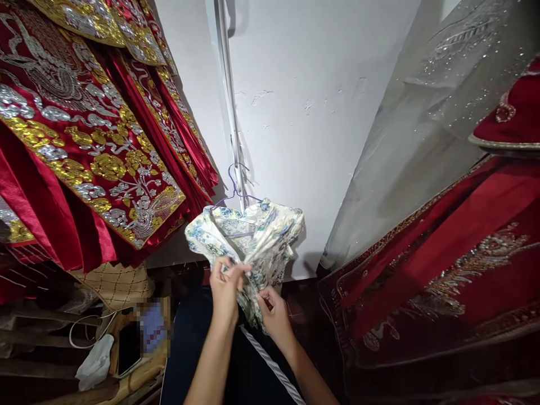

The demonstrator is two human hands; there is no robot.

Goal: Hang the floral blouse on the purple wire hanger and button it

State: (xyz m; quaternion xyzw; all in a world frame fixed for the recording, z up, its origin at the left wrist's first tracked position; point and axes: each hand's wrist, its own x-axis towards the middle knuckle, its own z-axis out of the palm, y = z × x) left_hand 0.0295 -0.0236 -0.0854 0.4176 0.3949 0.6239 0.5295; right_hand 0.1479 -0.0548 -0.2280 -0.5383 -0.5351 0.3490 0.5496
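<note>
A white blouse-like garment (274, 230) with a blue and green floral print hangs in front of me on a purple hanger (233, 192). My left hand (224, 284) is at the front of the garment, just below the neckline, with its fingers closed on the fabric. Lower and to the right, my right hand (274, 315) pinches the garment's front, thumb and fingertips together. Whether a button or other fastening lies between the fingers is too small to tell. A grey striped strap (272, 363) runs down across my dark-clothed lap.
Red garments with gold and silver embroidery (113, 163) hang at left. A sheer sparkling cloth (388, 152) and a red beaded garment (476, 247) hang at right. A metal pole (230, 95) stands against the white wall (312, 73). A phone (130, 347) lies on wooden furniture (139, 388) at lower left.
</note>
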